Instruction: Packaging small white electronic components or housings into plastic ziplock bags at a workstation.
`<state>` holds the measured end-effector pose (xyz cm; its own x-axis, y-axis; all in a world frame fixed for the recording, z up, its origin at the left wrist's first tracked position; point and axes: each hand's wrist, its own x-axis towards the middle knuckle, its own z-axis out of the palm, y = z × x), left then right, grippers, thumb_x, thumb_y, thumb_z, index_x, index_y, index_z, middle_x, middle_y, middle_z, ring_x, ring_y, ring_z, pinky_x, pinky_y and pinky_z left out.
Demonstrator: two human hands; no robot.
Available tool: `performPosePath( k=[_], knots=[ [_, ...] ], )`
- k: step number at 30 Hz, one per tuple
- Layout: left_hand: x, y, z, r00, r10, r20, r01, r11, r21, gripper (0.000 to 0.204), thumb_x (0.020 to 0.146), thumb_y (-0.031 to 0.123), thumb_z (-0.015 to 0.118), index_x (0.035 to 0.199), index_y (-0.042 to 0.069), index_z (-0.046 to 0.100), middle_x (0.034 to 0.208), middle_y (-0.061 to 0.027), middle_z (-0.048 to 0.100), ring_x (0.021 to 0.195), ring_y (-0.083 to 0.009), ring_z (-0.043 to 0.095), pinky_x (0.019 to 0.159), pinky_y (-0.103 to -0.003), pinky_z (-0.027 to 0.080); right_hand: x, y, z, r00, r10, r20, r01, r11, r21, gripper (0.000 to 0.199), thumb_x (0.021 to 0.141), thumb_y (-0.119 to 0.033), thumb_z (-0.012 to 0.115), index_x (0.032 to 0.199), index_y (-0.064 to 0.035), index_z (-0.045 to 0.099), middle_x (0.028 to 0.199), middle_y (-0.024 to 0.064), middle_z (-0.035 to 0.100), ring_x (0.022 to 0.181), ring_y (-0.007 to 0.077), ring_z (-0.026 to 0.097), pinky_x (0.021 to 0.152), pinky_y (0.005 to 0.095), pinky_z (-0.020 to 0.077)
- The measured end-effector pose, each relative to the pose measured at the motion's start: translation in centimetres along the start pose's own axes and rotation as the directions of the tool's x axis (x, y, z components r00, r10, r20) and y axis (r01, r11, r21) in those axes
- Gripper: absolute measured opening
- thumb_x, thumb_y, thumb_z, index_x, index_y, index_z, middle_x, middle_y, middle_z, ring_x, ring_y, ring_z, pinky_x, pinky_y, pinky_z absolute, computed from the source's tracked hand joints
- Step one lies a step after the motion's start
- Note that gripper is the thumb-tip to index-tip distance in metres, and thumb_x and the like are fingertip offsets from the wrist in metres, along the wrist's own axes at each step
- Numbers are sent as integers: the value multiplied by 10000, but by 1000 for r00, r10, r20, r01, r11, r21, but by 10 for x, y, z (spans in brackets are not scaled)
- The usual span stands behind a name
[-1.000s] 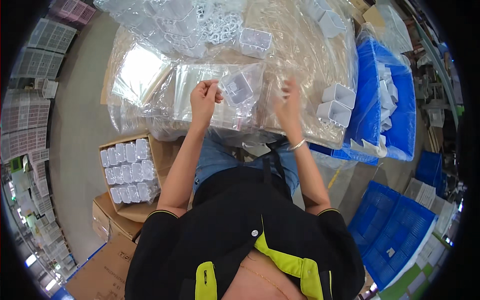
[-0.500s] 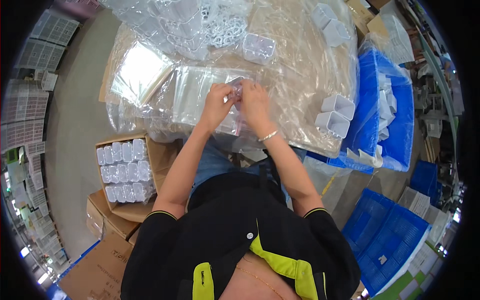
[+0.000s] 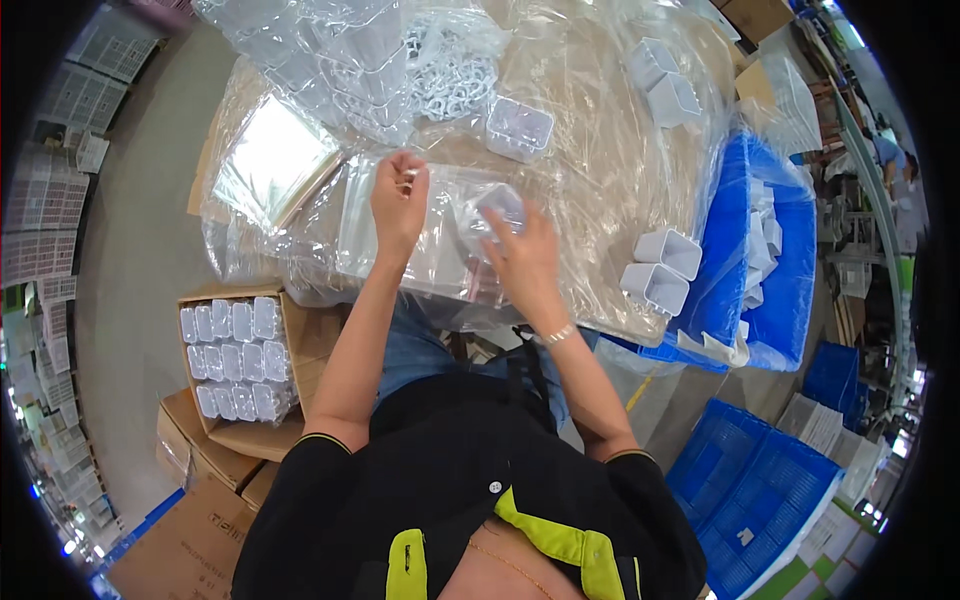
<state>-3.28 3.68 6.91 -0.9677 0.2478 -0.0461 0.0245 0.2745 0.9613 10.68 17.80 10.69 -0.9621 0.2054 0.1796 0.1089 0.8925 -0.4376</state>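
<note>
My left hand (image 3: 399, 208) is raised over the left part of the stacked clear plastic bags (image 3: 366, 235). Its fingers are curled together, with something small and pale at the tips that I cannot make out. A pale plastic container (image 3: 503, 203), seemingly wrapped in clear film, lies on the right part of the bags. Beside its lower right edge is my right hand (image 3: 527, 262), slightly blurred, thumb and fingers spread and not closed round it. Further back stands another wrapped container (image 3: 519, 130).
Clear sheeting covers the table (image 3: 590, 180). White hooks (image 3: 450, 80) fill a bag at the back; a film stack (image 3: 275, 165) lies left. Open containers (image 3: 663, 270) stand right, by a blue bin (image 3: 785, 290). Lower left, a carton (image 3: 240, 425) holds several wrapped containers.
My hands were together, pinching clear film between them. They have parted: the left moved left, the right lower and rightward with fingers spread. A container now shows between them.
</note>
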Motion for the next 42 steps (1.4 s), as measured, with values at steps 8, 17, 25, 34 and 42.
performPosePath(
  k=[8,17,25,34,42],
  knots=[
    [30,7,114,894,413,-172,-356,890,286,1080,646,242,844,1440,-71,183,1436,-251,302,1346,-401,285,1115,-476,237,114,54,-64,911,-229,-342,262,964,53,586,822,-154,693,1370,-234,500,1396,266,391,1244,426,397,1023,489,346],
    [90,-83,158,874,451,-179,-379,865,330,1125,616,349,829,1438,-94,202,1367,-263,423,1271,-384,418,1050,-436,353,158,69,-32,905,-425,-24,423,904,-61,680,730,-244,747,1364,-271,501,1358,233,460,1247,416,421,1023,533,341],
    [64,7,135,874,479,-79,-456,866,204,827,738,304,742,1373,-16,320,1177,-231,505,1079,-373,517,928,-428,385,145,63,-46,954,-296,-42,295,955,-20,629,789,-290,710,1375,-328,484,1342,310,400,1175,458,441,931,569,388],
    [93,-59,134,897,423,127,-440,833,334,912,741,282,738,1429,-42,235,1308,-288,423,1238,-398,397,1048,-455,315,142,61,-29,944,-276,-183,253,957,-139,510,869,-314,607,1366,-275,500,1334,286,438,1233,466,417,989,619,326],
    [43,9,126,941,328,-86,-314,939,142,1102,685,207,827,1472,-45,98,1498,-235,185,1405,-371,184,1152,-421,188,213,206,-67,919,92,-384,-176,966,-188,572,886,-244,599,1407,-90,421,1279,268,488,1170,403,486,1026,477,362]
  ],
)
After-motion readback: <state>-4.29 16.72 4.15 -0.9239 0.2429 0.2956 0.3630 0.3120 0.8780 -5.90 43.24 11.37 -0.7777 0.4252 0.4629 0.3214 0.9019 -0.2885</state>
